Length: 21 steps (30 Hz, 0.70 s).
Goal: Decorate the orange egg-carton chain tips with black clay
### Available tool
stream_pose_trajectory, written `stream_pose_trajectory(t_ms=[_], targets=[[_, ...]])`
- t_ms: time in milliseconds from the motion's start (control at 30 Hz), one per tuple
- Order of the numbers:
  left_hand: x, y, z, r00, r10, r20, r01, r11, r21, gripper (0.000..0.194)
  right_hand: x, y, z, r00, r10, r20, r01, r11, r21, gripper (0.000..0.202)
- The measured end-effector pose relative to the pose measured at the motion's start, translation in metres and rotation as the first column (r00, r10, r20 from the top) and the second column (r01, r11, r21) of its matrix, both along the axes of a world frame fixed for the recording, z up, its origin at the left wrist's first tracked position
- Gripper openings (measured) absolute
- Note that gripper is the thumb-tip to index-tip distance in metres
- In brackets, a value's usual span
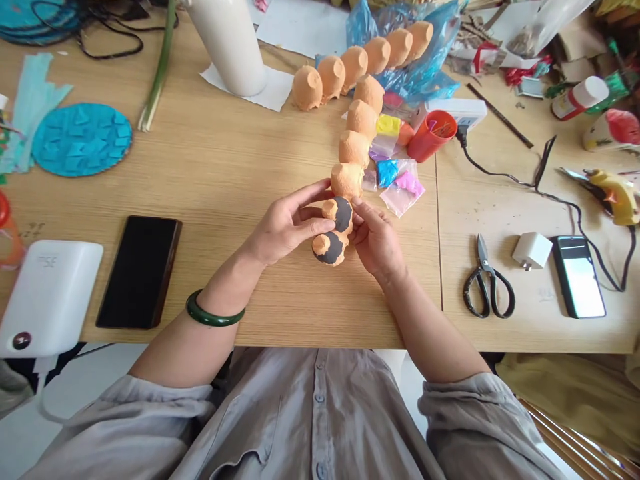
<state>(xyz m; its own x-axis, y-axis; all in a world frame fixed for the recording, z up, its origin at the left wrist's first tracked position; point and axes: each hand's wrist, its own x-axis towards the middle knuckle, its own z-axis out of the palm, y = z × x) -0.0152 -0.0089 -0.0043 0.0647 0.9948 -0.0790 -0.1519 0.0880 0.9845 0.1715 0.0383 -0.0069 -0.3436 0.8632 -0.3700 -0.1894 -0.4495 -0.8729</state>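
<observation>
An orange strip of egg-carton cups [354, 148] runs toward me over the table. Its two nearest cups carry black patches on their sides. My left hand [290, 225] grips the strip from the left, thumb by the patched cups and fingers behind them. From the right, my right hand [377, 241] pinches the strip's edge with thumb and fingers. A second orange strip of cups [354, 65] lies beyond, slanting to the far right. Packets of coloured clay, one of them pink [409, 184], lie just right of the held strip.
Right: scissors [487, 283], a white charger [533, 251], a phone [579, 277], a glue gun [613, 193] and a red cup [433, 135]. Left: a dark phone [139, 272], a white power bank [50, 297] and a blue oval piece [83, 139]. A white cylinder [227, 47] stands at the back.
</observation>
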Motion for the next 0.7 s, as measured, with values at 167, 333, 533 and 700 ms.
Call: stream_pose_trajectory(t_ms=[167,333,533,700], targets=[[0.002,-0.001,-0.002,0.999,0.033,-0.014,-0.032,0.999,0.044,0.083,-0.001,0.001,0.001,0.999,0.022,0.033,-0.023,0.998,0.052,0.049],[-0.001,0.000,0.000,0.999,0.009,0.041,-0.010,1.000,0.011,0.080,0.002,0.002,-0.002,0.999,0.047,0.018,-0.048,0.996,0.072,0.049],[-0.006,0.000,0.003,0.986,-0.075,0.149,0.080,0.996,-0.027,0.066,0.003,0.007,-0.006,1.000,0.024,-0.011,-0.023,0.998,0.060,0.046],[-0.008,0.001,0.002,0.993,-0.078,0.093,0.082,0.996,-0.040,0.082,0.003,0.006,-0.006,0.999,0.025,-0.037,-0.026,1.000,-0.006,0.048]])
